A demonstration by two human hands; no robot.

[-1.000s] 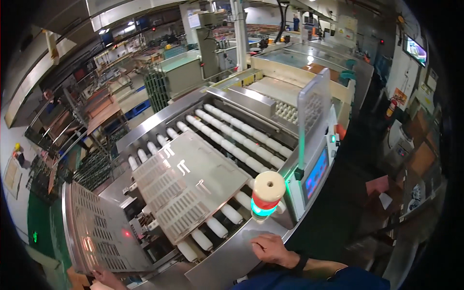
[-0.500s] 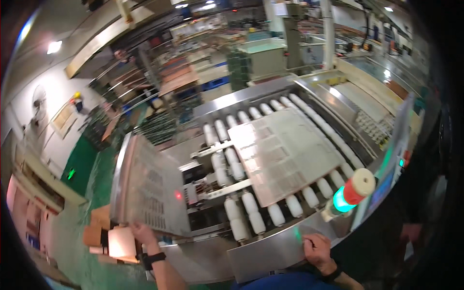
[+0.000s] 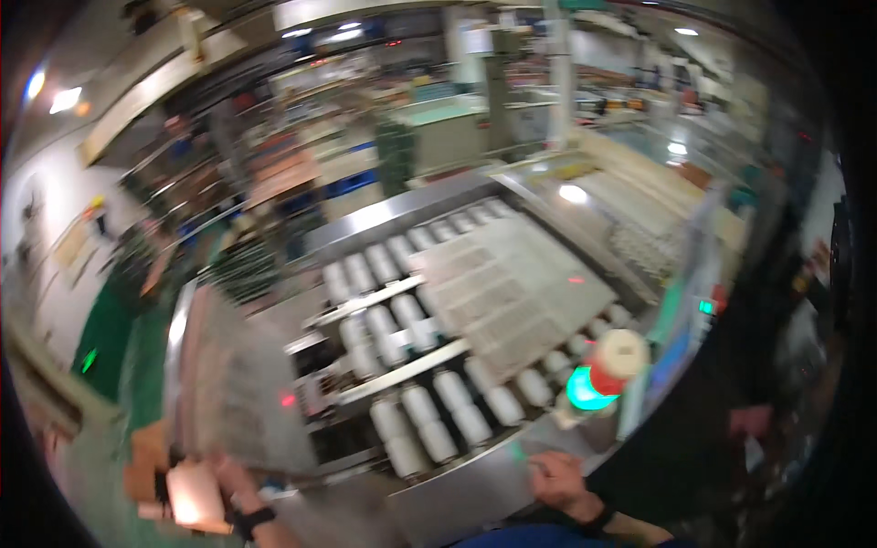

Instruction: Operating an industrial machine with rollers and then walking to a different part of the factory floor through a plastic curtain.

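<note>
left hand (image 3: 234,481) at upright panel (image 3: 239,379), right hand (image 3: 559,481) by metal ledge (image 3: 461,500), both grips too blurred to tell

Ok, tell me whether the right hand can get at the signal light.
Likely yes: the signal light stands just beyond the right hand, and nothing visible blocks the gap between them.

You can read no words or numbers: the blue screen (image 3: 676,354) at right and the glowing green mark (image 3: 89,360) at left are too blurred.
</note>
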